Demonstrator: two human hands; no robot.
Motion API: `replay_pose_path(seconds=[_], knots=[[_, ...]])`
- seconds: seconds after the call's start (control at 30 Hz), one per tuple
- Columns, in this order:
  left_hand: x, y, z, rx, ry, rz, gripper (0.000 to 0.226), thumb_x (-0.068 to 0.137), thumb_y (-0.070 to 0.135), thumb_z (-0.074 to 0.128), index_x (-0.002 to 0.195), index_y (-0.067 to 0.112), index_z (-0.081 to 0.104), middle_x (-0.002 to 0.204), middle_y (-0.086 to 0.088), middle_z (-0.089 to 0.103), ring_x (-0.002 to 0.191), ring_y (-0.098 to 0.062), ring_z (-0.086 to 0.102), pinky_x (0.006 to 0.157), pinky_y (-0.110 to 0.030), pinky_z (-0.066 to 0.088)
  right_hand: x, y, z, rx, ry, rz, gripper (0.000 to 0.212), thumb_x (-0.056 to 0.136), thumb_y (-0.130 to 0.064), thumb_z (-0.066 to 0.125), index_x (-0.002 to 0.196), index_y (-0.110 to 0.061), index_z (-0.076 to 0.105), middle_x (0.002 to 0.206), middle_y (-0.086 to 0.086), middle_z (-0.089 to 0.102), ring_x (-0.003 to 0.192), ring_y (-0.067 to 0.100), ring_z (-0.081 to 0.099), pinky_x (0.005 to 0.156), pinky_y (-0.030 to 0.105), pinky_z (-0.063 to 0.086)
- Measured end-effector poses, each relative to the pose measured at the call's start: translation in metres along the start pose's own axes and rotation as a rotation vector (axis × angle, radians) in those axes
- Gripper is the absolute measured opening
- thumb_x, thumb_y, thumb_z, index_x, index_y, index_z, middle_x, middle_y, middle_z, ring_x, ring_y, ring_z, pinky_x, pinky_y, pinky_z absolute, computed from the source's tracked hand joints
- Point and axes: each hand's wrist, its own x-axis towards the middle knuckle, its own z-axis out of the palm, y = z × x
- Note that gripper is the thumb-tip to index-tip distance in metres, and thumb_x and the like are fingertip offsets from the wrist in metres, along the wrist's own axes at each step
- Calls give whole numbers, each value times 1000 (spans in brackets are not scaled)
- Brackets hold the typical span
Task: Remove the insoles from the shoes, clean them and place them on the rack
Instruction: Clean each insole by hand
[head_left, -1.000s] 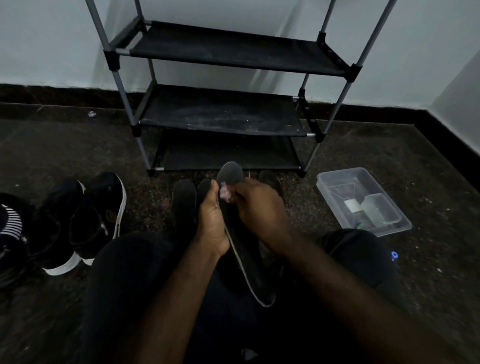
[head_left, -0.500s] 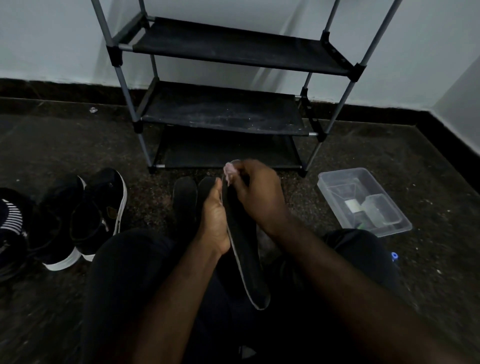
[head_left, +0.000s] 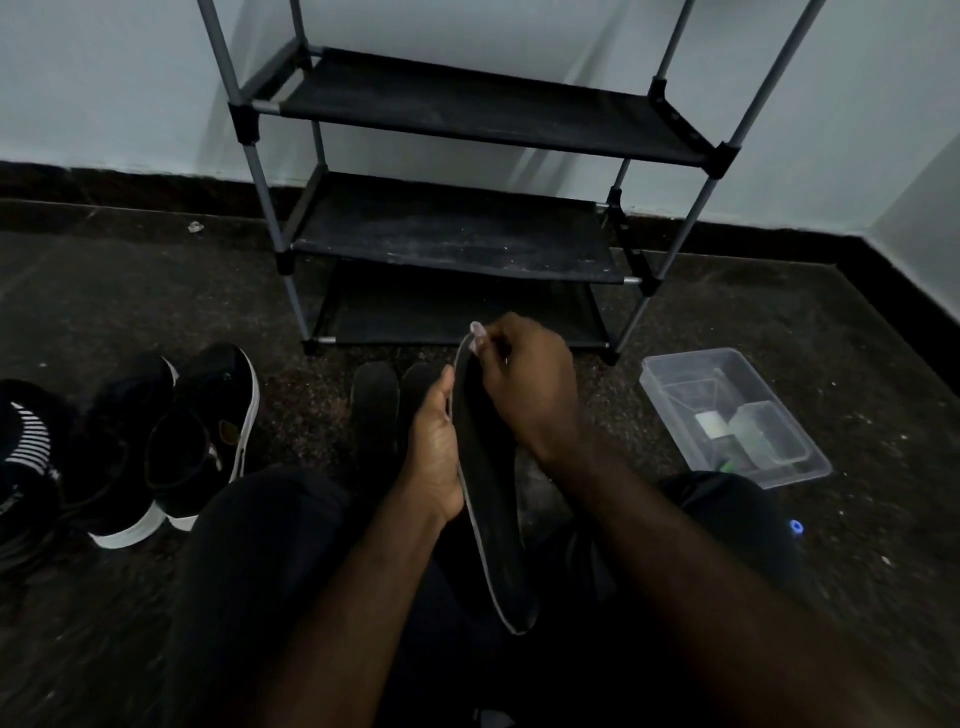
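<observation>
insole (head_left: 488, 499) clasped by left hand (head_left: 434, 457) fingers, right hand (head_left: 524, 384) fingers pinched on a pale scrap (head_left: 475, 330) at its tip.

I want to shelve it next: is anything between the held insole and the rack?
Nothing visible blocks it. The left hand holds the insole, the right hand pinches a wipe at its tip; two other insoles lie low on the floor before the rack.

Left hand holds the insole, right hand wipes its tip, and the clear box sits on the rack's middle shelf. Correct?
No: the head view shows the clear box on the floor, right of the rack. The rest holds.
</observation>
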Motion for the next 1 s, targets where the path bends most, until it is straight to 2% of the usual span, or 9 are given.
replay_pose_path(seconds=[0.1, 0.17, 0.23, 0.3, 0.53, 0.63, 0.73, 0.87, 1.0], knots=[[0, 7, -3, -44, 23, 18, 51, 98, 47, 37, 123, 10, 63, 121, -14, 66, 113, -24, 63, 96, -38, 47, -19, -13, -1, 47, -100, -193, 10, 93, -24, 59, 89, -19, 66, 82, -4, 66, 74, 10, 61, 66, 25, 46], [0, 7, -3, -25, 2, 11, 53, 99, 48, 37, 127, 9, 60, 124, -15, 65, 116, -25, 61, 97, -37, 47, -14, -13, -4, 94, -86, -161, 11, 94, -26, 59, 91, -19, 67, 82, -6, 68, 73, 6, 62, 65, 24, 48], [1, 4, -2, 15, -14, 7, 53, 99, 46, 35, 123, 8, 63, 117, -14, 68, 111, -23, 63, 96, -35, 46, -1, -7, -5, 126, 12, -53, 12, 94, -28, 59, 92, -20, 67, 81, -6, 69, 72, 5, 63, 66, 29, 53], [0, 3, -2, 27, -16, 4, 53, 98, 47, 36, 120, 8, 64, 116, -14, 68, 111, -23, 63, 98, -35, 45, 5, -4, -5, 113, 37, -43, 9, 94, -24, 59, 95, -19, 66, 84, -6, 69, 75, 6, 64, 69, 33, 55], [6, 9, -10, -24, 103, 57, 67, 96, 59, 34, 124, 6, 65, 135, -19, 58, 126, -27, 56, 112, -40, 36, -32, -19, 5, 123, -237, -202, 11, 89, -15, 61, 91, -15, 71, 88, -1, 70, 81, 12, 63, 75, 36, 52], [5, 7, -6, -24, 125, 52, 65, 96, 59, 35, 131, 9, 59, 130, -17, 61, 119, -28, 60, 104, -41, 44, -17, -14, 2, 96, -156, -137, 9, 88, -21, 66, 92, -20, 74, 91, -3, 65, 85, 12, 61, 77, 29, 50], [3, 6, -3, -4, 120, 50, 62, 99, 56, 31, 124, 10, 62, 121, -15, 67, 108, -25, 66, 93, -36, 51, -13, -17, 1, 159, -109, -69, 10, 86, -17, 69, 93, -19, 75, 88, -7, 65, 84, 7, 60, 79, 24, 49], [3, 17, -9, 13, 167, 102, 64, 99, 57, 29, 117, 8, 66, 124, -14, 66, 112, -27, 65, 97, -39, 49, -41, -18, 5, 234, -287, -149, 15, 84, -8, 68, 94, -16, 77, 91, 0, 72, 85, 11, 66, 82, 34, 53], [4, 22, -8, 28, 192, 133, 59, 100, 54, 30, 132, 12, 57, 125, -16, 65, 100, -28, 69, 78, -37, 58, -65, -7, -4, 310, -343, -149, 12, 85, -7, 70, 93, -13, 77, 90, 0, 71, 85, 9, 66, 81, 33, 53]])
